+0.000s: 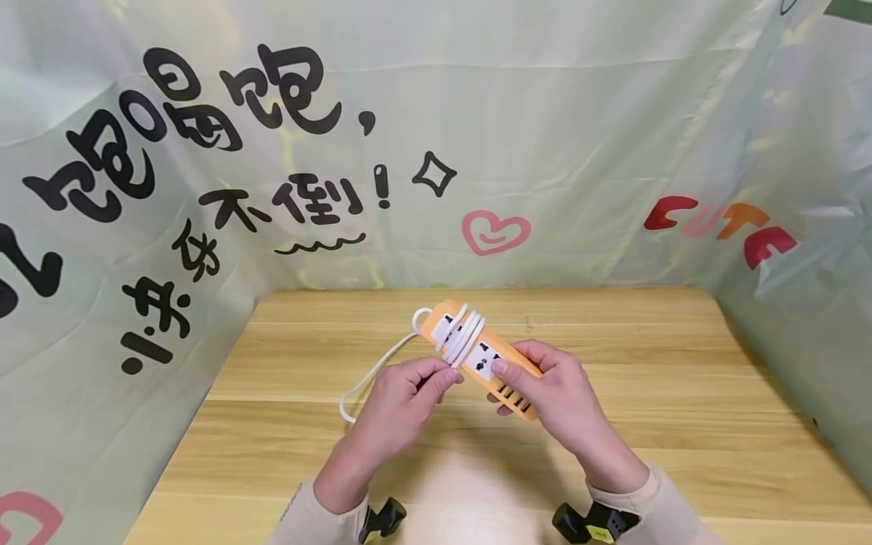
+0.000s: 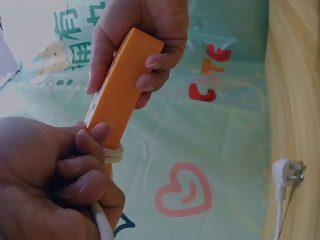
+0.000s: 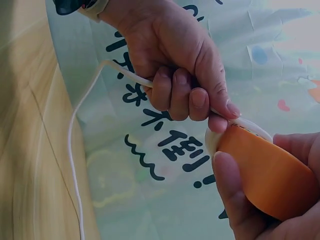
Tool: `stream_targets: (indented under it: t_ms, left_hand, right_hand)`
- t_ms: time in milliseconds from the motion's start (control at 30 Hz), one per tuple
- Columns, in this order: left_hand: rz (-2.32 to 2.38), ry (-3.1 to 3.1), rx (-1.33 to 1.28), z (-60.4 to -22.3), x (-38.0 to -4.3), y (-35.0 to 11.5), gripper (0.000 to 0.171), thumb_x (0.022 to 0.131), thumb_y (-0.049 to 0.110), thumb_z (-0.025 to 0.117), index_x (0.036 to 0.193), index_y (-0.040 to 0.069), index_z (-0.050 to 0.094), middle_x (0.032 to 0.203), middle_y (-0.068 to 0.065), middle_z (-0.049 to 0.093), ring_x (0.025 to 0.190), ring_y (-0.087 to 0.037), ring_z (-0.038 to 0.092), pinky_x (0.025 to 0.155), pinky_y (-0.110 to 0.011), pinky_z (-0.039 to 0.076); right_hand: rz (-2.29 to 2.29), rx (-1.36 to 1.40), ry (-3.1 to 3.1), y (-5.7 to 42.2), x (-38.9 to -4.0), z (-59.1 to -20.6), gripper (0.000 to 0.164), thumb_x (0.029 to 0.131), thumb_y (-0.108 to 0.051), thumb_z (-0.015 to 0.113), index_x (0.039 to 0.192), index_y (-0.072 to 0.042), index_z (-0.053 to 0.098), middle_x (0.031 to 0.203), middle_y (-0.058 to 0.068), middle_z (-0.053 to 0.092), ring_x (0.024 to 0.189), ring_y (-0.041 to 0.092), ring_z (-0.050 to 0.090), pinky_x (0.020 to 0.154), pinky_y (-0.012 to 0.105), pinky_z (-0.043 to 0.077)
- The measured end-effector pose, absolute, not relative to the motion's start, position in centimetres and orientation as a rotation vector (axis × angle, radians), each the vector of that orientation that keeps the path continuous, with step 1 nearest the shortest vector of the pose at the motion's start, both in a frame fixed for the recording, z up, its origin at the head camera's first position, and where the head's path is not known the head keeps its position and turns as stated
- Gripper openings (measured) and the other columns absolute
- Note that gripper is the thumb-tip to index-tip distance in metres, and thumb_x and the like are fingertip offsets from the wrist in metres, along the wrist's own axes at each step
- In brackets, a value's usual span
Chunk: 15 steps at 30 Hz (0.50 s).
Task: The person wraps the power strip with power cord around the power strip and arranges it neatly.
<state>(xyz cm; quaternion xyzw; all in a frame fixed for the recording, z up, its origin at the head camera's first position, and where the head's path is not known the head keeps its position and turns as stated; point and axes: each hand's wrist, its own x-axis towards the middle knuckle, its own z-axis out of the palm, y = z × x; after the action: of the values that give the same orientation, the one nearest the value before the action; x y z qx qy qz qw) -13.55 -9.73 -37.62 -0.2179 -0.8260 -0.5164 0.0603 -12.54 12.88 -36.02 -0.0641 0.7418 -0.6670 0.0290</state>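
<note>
An orange power strip (image 1: 500,350) with white socket panels is held above the table, tilted so its far end points left. My right hand (image 1: 555,386) grips the near end, thumb on the socket face and fingers beneath. Several turns of white cord (image 1: 466,338) wrap around the strip's far half. Beside these turns, my left hand (image 1: 405,397) pinches the cord, and in the right wrist view its other fingers (image 3: 180,95) curl round it. The loose cord trails from that hand down toward the table. A white plug (image 2: 285,172) lies on the wood in the left wrist view.
The wooden table (image 1: 306,318) is bordered behind and on both sides by a pale green printed cloth (image 1: 579,136). A loop of slack cord (image 1: 371,371) hangs left of the left hand. Black wrist cameras (image 1: 388,517) sit at both cuffs.
</note>
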Motion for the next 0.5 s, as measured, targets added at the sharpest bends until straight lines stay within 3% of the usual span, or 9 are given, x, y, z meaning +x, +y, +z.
stream_targets:
  t_ms: [367, 500]
  left_hand:
    - [-1.669, -2.494, -0.589, -37.8, -13.9, -9.7, 0.022, 0.103, 0.030, 0.070, 0.087, 0.018, 0.079, 0.071, 0.005, 0.062, 0.059, -0.006, 0.051, 0.053, -0.023, 0.043]
    - [-1.663, -2.463, -0.707, -38.1, -14.1, -10.0, 0.023, 0.108, 0.025, 0.063, 0.098, 0.013, 0.079, 0.073, -0.004, 0.062, 0.058, -0.005, 0.046, 0.054, -0.024, 0.043]
  right_hand:
    - [-2.133, -0.360, 1.994, 13.8, -12.9, -36.0, 0.037, 0.109, -0.018, 0.060, 0.125, 0.016, 0.057, 0.100, 0.013, 0.073, 0.082, 0.023, 0.077, 0.072, 0.041, 0.065]
    - [-2.190, -0.324, 1.959, 14.0, -13.0, -35.8, 0.036, 0.111, -0.020, 0.056, 0.121, 0.014, 0.059, 0.099, 0.011, 0.074, 0.080, 0.021, 0.076, 0.068, 0.038, 0.064]
